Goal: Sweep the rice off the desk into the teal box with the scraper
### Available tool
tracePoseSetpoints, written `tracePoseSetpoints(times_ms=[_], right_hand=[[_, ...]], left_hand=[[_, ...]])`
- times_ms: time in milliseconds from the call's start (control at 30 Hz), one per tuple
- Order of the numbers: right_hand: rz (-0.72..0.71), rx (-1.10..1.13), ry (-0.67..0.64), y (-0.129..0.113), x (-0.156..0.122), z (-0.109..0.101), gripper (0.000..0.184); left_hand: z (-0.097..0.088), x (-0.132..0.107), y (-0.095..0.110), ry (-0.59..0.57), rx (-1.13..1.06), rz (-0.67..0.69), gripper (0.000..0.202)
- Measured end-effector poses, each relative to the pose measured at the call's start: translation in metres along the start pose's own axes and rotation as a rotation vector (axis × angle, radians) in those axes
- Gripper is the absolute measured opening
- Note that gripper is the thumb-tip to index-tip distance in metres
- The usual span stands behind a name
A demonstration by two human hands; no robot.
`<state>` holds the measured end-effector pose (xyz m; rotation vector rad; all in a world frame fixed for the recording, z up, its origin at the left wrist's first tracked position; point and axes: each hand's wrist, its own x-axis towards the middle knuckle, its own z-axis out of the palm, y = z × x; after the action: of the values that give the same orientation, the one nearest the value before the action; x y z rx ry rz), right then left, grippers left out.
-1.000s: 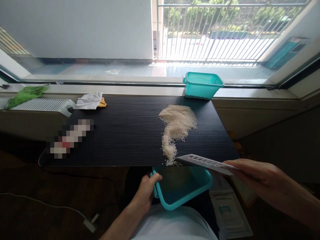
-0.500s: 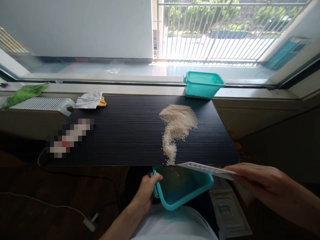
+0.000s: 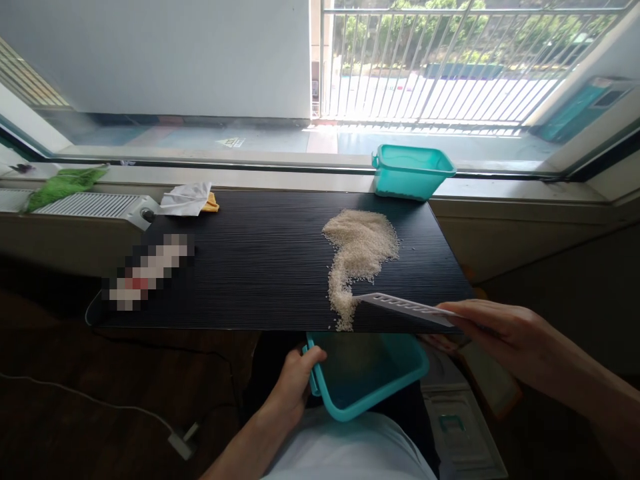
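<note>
Hands well apart. The rim of a teal, rectangular plastic bin (image 3: 373, 398) is gripped at its left end by the left hand (image 3: 294, 377), thumb over the edge; the bin is held below the near table edge, over the lap, mouth facing up. Its inside is too dim to be read clearly.

A flat, white, slotted plastic piece (image 3: 410, 309) is pinched at its right end by the right hand (image 3: 500, 330). It is held above the near right part of a black, ribbed, rectangular table (image 3: 255, 267) — tip pointed left, at the right edge of the rice tail; whether grains are touched cannot be told.

A heap of off-white rice grains (image 3: 363, 243) is spread on the right half of the table, wide at the back and narrowed into a tail that reaches the near edge, above the held bin. A few stray grains are scattered to the right.

A second teal plastic bin (image 3: 413, 179) is set at the far right corner, by the window. A crumpled white cloth (image 3: 185, 200) and a yellow cloth (image 3: 211, 203) are placed at the far left corner — a blurred-out pale and red item (image 3: 155, 270) is seen nearer. A green cloth (image 3: 67, 187) is draped on a white radiator (image 3: 95, 207).
</note>
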<state>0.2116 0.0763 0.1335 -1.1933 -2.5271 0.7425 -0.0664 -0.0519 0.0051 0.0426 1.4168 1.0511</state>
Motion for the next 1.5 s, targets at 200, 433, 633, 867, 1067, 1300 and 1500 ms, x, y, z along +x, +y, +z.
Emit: tracePoseSetpoints(times_ms=[200,433,633,867,1067,1300,1500], right_hand=[[-0.008,0.074,-0.064,-0.019,-0.022,-0.006,0.026],[0.021,0.049,-0.017,-0.013,-0.016,-0.006,0.028],[-0.026,-0.027,0.092,-0.006,0.014,0.003,0.032],[-0.020,0.069,-0.048,-0.017,-0.006,-0.001,0.029],[-0.047,0.096,-0.080,-0.022,-0.019,-0.007,0.027],[0.006,0.035,0.022,-0.008,-0.005,-0.003,0.029],[0.011,0.105,-0.099,-0.010,-0.011,-0.001,0.027]], left_hand=[[-0.001,0.002,0.000,-0.006,0.003,0.007,0.021],[0.000,0.001,0.000,0.016,0.001,-0.003,0.020],[0.000,0.001,0.000,0.012,-0.002,-0.009,0.020],[0.000,0.002,0.000,0.009,-0.003,0.007,0.021],[0.002,0.001,0.002,0.009,-0.023,-0.005,0.021],[0.002,0.001,0.002,0.017,-0.010,0.004,0.019],[0.001,0.001,0.001,0.008,-0.010,0.000,0.022]])
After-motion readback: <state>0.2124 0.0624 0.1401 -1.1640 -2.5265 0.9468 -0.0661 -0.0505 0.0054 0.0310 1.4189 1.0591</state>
